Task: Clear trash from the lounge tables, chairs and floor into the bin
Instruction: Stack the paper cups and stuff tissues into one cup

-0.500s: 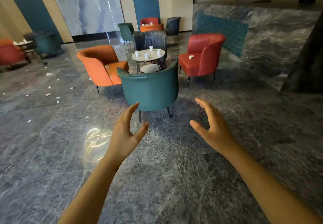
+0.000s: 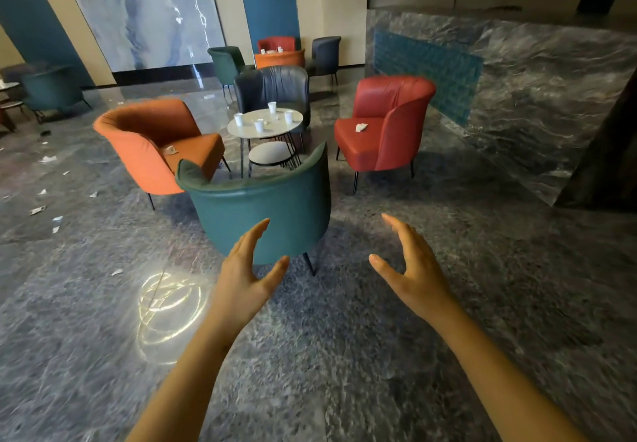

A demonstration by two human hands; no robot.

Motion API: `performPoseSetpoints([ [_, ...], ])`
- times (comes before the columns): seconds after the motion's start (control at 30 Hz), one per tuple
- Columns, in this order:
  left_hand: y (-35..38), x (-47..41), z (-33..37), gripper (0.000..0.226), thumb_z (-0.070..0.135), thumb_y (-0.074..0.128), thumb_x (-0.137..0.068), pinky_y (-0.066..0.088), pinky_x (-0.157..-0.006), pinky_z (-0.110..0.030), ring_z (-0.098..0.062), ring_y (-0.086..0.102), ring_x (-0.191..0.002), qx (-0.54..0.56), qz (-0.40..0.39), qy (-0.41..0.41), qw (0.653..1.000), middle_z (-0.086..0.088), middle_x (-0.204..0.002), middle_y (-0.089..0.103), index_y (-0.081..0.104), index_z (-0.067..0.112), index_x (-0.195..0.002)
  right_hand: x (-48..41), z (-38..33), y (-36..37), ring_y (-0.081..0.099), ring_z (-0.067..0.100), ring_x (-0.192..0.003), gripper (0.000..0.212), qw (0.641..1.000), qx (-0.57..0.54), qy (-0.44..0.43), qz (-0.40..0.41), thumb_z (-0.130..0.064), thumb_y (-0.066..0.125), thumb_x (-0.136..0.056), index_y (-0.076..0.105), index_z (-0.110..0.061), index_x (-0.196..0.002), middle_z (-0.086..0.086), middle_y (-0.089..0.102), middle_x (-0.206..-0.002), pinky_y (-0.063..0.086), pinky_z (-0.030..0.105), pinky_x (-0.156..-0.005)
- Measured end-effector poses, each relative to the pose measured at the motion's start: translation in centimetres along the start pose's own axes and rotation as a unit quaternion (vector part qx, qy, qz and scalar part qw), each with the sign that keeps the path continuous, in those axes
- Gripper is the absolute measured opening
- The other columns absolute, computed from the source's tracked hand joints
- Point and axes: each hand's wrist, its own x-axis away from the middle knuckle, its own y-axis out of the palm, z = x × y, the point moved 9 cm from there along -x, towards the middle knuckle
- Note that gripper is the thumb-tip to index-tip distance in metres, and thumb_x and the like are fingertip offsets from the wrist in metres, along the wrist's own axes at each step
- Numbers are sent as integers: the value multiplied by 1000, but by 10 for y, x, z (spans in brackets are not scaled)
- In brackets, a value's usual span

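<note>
Grey veined stone floor (image 2: 344, 355), glossy, with a ring-shaped light reflection (image 2: 169, 310) beside the left forearm. Raised above it, both bare hands: left hand (image 2: 241, 279) and right hand (image 2: 413, 276), palms facing each other, fingers (image 2: 253, 234) loosely extended and spread, grasping nothing. Just beyond them, the curved back of a smooth teal chair (image 2: 269, 214) on thin dark legs. Past that, a round white worktop (image 2: 248, 130) carrying four white paper cups (image 2: 272, 107), ringed by an orange chair (image 2: 144, 145), a red chair (image 2: 386, 131) and a pleated dark grey chair (image 2: 272, 86), all tub-shaped. Crumpled white paper (image 2: 361, 127) lying on the red seat, a paper wad (image 2: 170, 149) on the orange seat. Small torn paper scraps (image 2: 37, 210) scattered over the floor well to the left.
</note>
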Motion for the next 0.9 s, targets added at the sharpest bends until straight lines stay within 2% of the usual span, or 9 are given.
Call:
performPoseSetpoints([
  [0.2, 48, -149, 1, 61, 27, 66, -84, 31, -100, -23, -14, 42, -127, 15, 31, 14, 999, -1, -138, 47, 40, 18, -139, -150, 48, -41, 28, 2, -126, 63, 999, -2, -27, 23, -37, 59, -88, 29, -24, -142, -15, 31, -137, 25, 28, -106],
  [0.33, 79, -237, -13, 60, 26, 67, -83, 31, -101, -24, -16, 44, -126, 10, 41, 25, 999, -2, -136, 49, 42, 15, -137, -234, 87, -46, 27, -1, -127, 64, 999, -3, -33, 26, -41, 58, -87, 28, -28, -142, -20, 29, -134, 23, 24, -102],
  [0.4, 99, -282, -26, 62, 33, 67, -83, 31, -100, -22, -12, 43, -124, 10, 45, 37, 998, 3, -134, 48, 42, 14, -137, -278, 111, -43, 27, -3, -124, 67, 999, 0, -35, 27, -47, 54, -82, 29, -29, -141, -20, 30, -134, 24, 22, -101],
  [0.5, 133, -353, -54, 65, 40, 59, -80, 29, -99, -17, -5, 40, -122, 4, 53, 43, 998, 10, -131, 45, 42, 15, -137, -354, 151, -35, 30, 4, -127, 68, 999, -5, -35, 24, -51, 54, -82, 30, -27, -141, -16, 32, -134, 26, 26, -103],
  [0.6, 165, -434, -87, 66, 41, 58, -79, 25, -100, -14, -5, 39, -124, 10, 55, 32, 998, 11, -132, 44, 42, 15, -138, -441, 186, -33, 33, 4, -124, 69, 999, 3, -44, 30, -49, 54, -80, 33, -23, -140, -14, 34, -133, 28, 26, -103],
  [0.7, 190, -518, -110, 64, 39, 64, -80, 28, -102, -18, -8, 41, -126, 23, 60, 24, 998, 4, -135, 48, 43, 16, -136, -526, 217, -37, 34, 4, -122, 70, 998, 8, -43, 35, -45, 53, -77, 34, -20, -140, -13, 36, -131, 29, 26, -102],
  [0.83, 228, -624, -124, 69, 44, 61, -76, 33, -104, -28, -12, 42, -127, 36, 58, 16, 998, -1, -137, 49, 42, 18, -137, -626, 261, -43, 33, 4, -124, 70, 999, 14, -39, 32, -46, 52, -78, 33, -21, -140, -14, 34, -132, 31, 29, -102],
  [0.9, 250, -672, -131, 70, 44, 60, -76, 32, -103, -27, -11, 42, -127, 35, 56, 17, 998, -1, -137, 49, 41, 18, -138, -672, 286, -46, 33, 4, -123, 68, 998, 16, -42, 34, -44, 54, -79, 34, -19, -140, -14, 34, -132, 31, 28, -102],
])
